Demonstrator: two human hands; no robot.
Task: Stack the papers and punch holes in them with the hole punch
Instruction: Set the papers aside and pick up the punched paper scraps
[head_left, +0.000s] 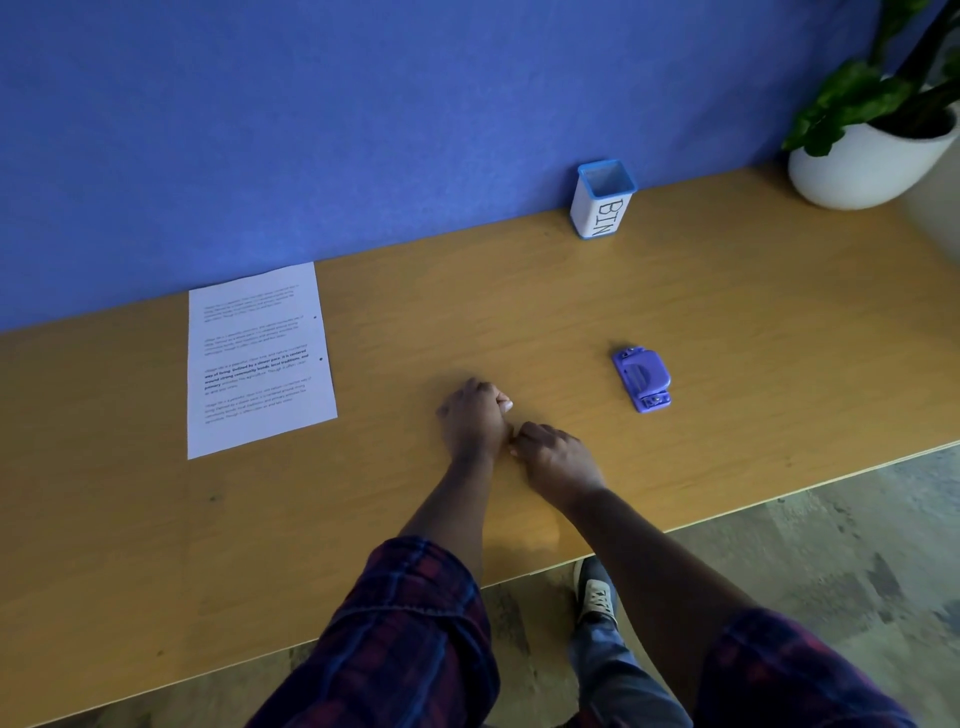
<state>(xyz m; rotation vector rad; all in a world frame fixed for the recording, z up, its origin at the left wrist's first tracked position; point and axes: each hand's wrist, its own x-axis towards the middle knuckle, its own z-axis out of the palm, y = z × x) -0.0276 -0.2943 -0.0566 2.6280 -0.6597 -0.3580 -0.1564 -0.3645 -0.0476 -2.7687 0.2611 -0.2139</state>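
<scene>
Printed white papers lie flat on the wooden table at the left, with two small dark holes near their right edge. A purple hole punch sits on the table to the right, apart from both hands. My left hand rests on the table between the papers and the punch, fingers curled into a fist. My right hand lies just beside it, fingers curled under, its fingertips close to the left hand. I cannot see anything held in either hand.
A white and blue cup marked BIN stands at the back against the blue wall. A potted plant in a white pot is at the far right corner. The table's front edge runs diagonally; my shoe is on the floor below.
</scene>
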